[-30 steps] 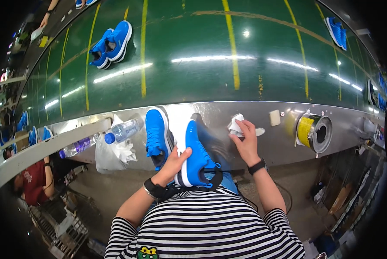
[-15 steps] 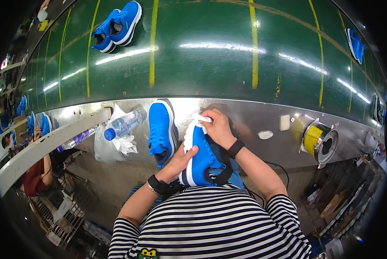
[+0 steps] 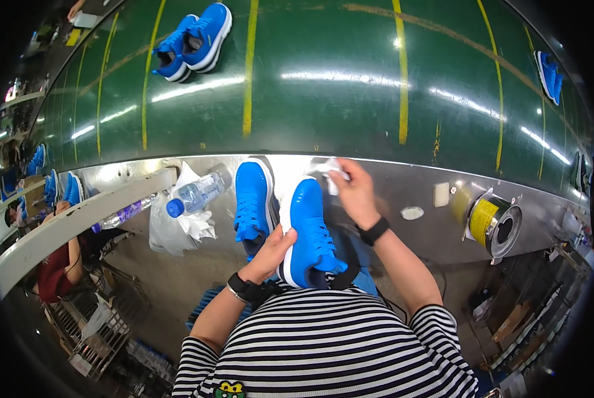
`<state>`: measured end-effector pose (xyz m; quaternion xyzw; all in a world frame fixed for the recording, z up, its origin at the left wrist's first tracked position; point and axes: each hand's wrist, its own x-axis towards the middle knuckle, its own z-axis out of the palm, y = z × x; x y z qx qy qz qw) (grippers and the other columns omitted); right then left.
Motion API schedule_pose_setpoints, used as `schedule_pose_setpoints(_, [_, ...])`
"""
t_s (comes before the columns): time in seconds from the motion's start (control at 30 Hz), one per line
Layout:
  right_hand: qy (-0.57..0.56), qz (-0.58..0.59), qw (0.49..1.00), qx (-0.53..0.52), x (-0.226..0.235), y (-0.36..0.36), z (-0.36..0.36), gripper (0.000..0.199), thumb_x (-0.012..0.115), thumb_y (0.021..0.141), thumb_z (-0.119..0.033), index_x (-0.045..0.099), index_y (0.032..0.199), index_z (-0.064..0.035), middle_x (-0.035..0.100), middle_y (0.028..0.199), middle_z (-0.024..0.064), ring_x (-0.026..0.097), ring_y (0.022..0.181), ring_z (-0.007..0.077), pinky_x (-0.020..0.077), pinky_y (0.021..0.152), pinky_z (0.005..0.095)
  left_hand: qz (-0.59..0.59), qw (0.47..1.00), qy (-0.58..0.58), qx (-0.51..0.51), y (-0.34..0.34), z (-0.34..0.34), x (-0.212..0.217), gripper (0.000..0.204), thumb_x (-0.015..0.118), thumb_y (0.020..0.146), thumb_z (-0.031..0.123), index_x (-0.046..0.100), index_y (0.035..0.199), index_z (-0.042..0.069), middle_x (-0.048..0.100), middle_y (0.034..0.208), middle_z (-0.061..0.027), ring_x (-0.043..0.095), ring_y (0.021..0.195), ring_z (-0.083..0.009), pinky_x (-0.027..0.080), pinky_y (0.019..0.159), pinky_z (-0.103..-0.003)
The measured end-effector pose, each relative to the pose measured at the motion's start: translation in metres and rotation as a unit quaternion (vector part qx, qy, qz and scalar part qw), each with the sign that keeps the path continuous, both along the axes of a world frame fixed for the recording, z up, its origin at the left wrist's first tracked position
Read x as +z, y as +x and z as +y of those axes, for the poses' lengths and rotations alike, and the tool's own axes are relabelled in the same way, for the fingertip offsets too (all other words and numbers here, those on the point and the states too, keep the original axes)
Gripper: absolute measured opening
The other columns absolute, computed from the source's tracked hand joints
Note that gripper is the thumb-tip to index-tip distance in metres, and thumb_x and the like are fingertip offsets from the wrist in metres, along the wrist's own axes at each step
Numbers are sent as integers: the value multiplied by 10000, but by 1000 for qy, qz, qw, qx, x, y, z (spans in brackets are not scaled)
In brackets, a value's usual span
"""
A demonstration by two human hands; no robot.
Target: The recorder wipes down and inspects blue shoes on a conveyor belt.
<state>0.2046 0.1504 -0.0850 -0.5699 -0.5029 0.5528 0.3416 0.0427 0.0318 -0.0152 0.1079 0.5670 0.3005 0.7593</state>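
Note:
My left hand (image 3: 272,253) grips a blue sneaker (image 3: 308,222) with a white sole close to my body, its toe pointing away from me. The thumb lies on the shoe's side, and the other fingers are hidden beneath it. Just right of the toe, my right hand (image 3: 356,194) pinches a crumpled white cloth or tissue (image 3: 326,170), apart from the shoe. Another blue sneaker (image 3: 252,199) rests on the metal ledge (image 3: 403,179), left of the held one, toe also away from me.
A water bottle (image 3: 196,194) lies by a plastic bag (image 3: 166,229) on the left, near a pale rail (image 3: 78,229). Beyond the ledge, a green conveyor (image 3: 323,99) carries a pair of blue sneakers (image 3: 194,43). A yellow-labelled can (image 3: 492,224) sits at right. Another person's arm (image 3: 75,259) shows at left.
My right hand has drawn the white cloth off the sneaker's sole edge, moving right. The held sneaker has turned more upright, showing its laces. The view has shifted slightly.

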Motion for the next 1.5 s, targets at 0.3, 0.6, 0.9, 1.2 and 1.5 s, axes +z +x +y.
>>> schedule_pose_setpoints(0.3, [88,119,989,-15,98,17,21,135,533,824,8,594,942,31,569,861,30,541,774,93,425,683,213,-506,832,-30,225,-13,39,20,704,478,807,499,345,1280,-5,470,1152,-250,541,928,-344,469,811,-453])
schedule_pose_setpoints(0.6, [170,25,972,159,125,0,-34,219,498,715,96,620,853,-23,543,790,73,575,691,138,453,596,249,-216,946,103,221,11,55,2,524,480,831,523,492,1091,69,550,931,-103,571,773,-229,477,683,-349])
schedule_pose_setpoints(0.9, [19,25,997,-77,43,83,-54,234,593,777,-11,562,1007,-35,543,928,83,531,828,136,432,718,259,-376,900,33,219,9,68,-21,771,370,786,661,483,1185,11,573,1052,-206,599,889,-320,511,760,-417])
schedule_pose_setpoints(1.2, [-94,121,987,56,67,54,-74,506,616,791,-79,411,1249,-10,483,1126,68,486,978,126,424,828,257,-197,964,-44,171,19,42,-39,463,351,934,379,435,1217,22,507,1189,-139,517,1066,-244,416,928,-392])
schedule_pose_setpoints(1.5, [-88,6,989,119,12,15,-94,726,696,714,-130,294,1302,9,462,1081,139,517,975,222,445,825,317,494,796,344,-67,-17,-25,42,467,472,726,-31,423,1190,-13,480,1120,-180,475,1058,-242,402,895,-336])
